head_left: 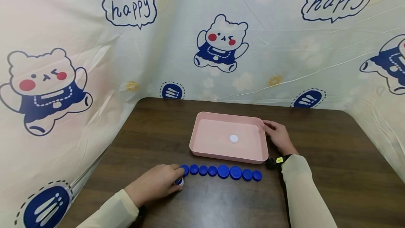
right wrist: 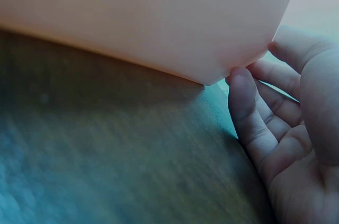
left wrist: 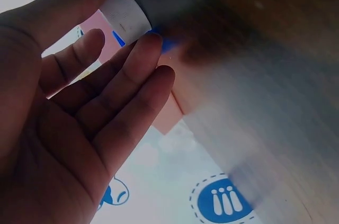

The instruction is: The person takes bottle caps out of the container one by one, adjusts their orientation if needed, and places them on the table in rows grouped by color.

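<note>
- pink plastic tray (head_left: 202, 150), mid-table: looks stiff and light, best steadied by its rim; the right hand (head_left: 279, 136) rests relaxed fingers on the tray's far right corner.
- white-and-blue bottle cap (left wrist: 126, 14), at the near left end of the row of blue caps (head_left: 223, 171): small, hard, likely slippery, best taken by its sides; the left hand (head_left: 155, 184) pinches it between thumb and fingertips.

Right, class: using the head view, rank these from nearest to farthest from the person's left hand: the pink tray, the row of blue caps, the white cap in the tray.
1. row of blue caps: its left end touches the left hand, near the table's front.
2. pink tray: behind the row, at mid-table.
3. white cap: inside the tray, right of its centre.
</note>
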A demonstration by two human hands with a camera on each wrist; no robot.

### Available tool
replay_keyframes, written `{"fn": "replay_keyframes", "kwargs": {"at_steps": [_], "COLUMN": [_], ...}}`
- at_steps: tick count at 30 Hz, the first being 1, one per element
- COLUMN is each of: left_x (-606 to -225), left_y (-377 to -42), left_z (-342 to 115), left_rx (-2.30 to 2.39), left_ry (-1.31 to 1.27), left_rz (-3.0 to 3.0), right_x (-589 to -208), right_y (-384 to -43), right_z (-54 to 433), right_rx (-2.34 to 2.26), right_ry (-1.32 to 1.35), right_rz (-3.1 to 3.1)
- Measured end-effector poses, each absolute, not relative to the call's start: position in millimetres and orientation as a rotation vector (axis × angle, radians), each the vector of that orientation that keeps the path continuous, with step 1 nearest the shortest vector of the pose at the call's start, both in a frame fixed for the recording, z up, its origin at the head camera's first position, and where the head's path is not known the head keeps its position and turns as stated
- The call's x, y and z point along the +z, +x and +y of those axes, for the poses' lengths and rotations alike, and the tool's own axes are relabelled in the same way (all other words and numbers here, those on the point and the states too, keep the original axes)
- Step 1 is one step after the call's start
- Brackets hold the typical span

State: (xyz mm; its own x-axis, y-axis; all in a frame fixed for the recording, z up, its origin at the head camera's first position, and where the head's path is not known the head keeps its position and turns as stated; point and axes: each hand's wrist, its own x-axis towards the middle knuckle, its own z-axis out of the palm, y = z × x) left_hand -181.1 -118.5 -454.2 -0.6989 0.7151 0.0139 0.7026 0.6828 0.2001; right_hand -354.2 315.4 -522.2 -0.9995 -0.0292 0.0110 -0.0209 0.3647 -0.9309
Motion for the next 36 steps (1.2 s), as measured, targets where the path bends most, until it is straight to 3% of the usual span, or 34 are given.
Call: {"fn": "replay_keyframes", "kwargs": {"at_steps": [36], "left_x": [-458.4], "left_y": [-185.5], "left_z": [-114.8], "left_rx": [0.239], "left_ry": [1.135], "left_rz": [2.918], "right_x": [-525.5], "right_y": [-354.0], "right_z": [314.5], "right_rx": [-1.78], "right_ry": [-0.074], "right_rz": [2.596]}}
